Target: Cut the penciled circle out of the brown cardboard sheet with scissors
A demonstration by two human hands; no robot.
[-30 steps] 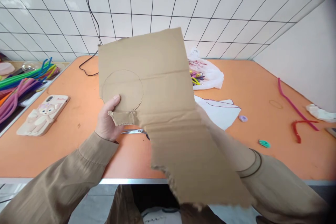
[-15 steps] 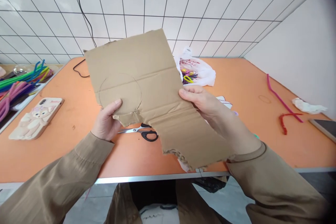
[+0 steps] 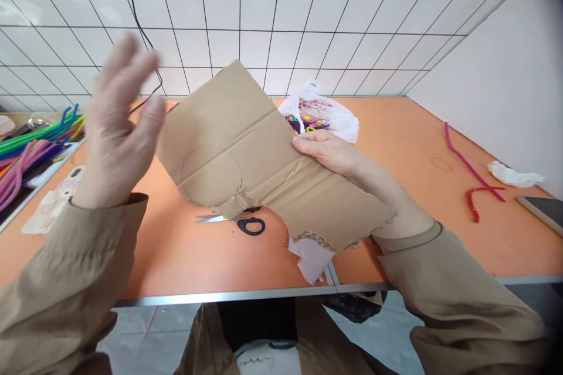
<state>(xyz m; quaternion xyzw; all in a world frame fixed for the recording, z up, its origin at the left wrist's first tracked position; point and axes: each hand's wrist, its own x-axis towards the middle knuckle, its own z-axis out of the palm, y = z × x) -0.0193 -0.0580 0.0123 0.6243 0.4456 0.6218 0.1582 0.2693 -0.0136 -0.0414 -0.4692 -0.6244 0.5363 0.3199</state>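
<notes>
A creased piece of brown corrugated cardboard point(image 3: 246, 123) is held tilted above the orange table by my right hand point(image 3: 328, 149), thumb on its face and the other fingers behind. A drawn circle shows faintly on its left part, and the lower edge is torn and ragged. Raised at the left, my left hand point(image 3: 123, 129) holds nothing; its fingers are apart and blurred at the tips. Below the cardboard, scissors with black handles point(image 3: 251, 226) lie on the table, partly covered by it. A whitish piece of material point(image 3: 313, 259) sticks out under the lower edge.
Behind the cardboard stands a white plastic bag point(image 3: 338, 120) with colourful items. Several pipe cleaners point(image 3: 26, 155) lie far left, near a phone in a cartoon case point(image 3: 48, 211). Magenta point(image 3: 472, 164) and red point(image 3: 472, 205) strips and a crumpled tissue point(image 3: 514, 176) lie at right.
My left hand has let go of the cardboard and lifted up and to the left, opening. The cardboard, still in my right hand, has turned clockwise.
</notes>
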